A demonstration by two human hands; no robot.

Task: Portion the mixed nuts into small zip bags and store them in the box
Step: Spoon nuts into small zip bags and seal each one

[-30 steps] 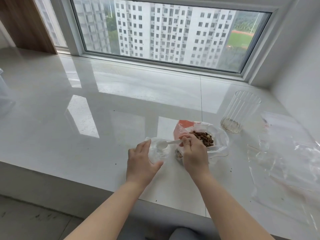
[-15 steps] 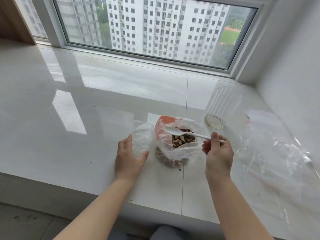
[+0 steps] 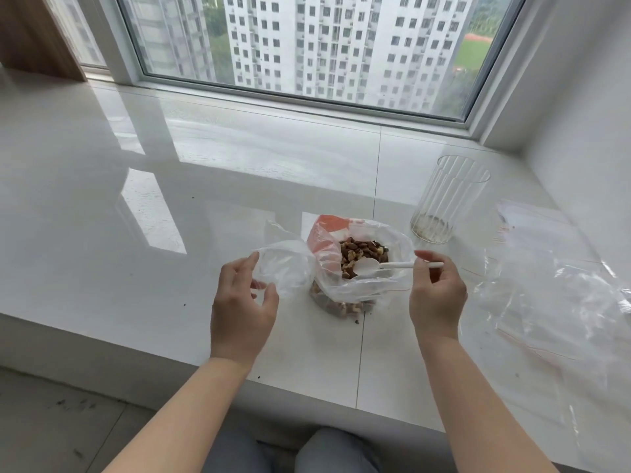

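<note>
A person is sitting at a glossy white worktop (image 3: 143,274) under a wide window, seen from a head camera looking down over both forearms.

Just below the centre of the frame, a large clear plastic bag of mixed nuts (image 3: 362,264) is standing open on the worktop, an orange patch showing on its upper left wall. The brown nuts are showing in its mouth.

The right hand (image 3: 437,295), right of centre, is pinching the handle of a small white plastic spoon (image 3: 392,266) between thumb and fingertips. The spoon is lying roughly level, its long axis running left to right across the frame, the bowl at the left end sitting over the nuts inside the big bag.

The left hand (image 3: 242,302), left of centre, is holding a small clear zip bag (image 3: 285,268) by its edge, with fingers curled round the near rim. This small bag is touching the left side of the nut bag, its mouth seeming to face upward, though the clear film makes that hard to judge.

So the scoop is likely next, and the loaded spoon would then have to travel leftward across the big bag's rim to the small bag, which lies nearer the left hand.

At the upper right, an almost empty ribbed clear container (image 3: 447,199) is standing upright. Loose clear plastic bags (image 3: 553,295) are lying at the right edge.
</note>
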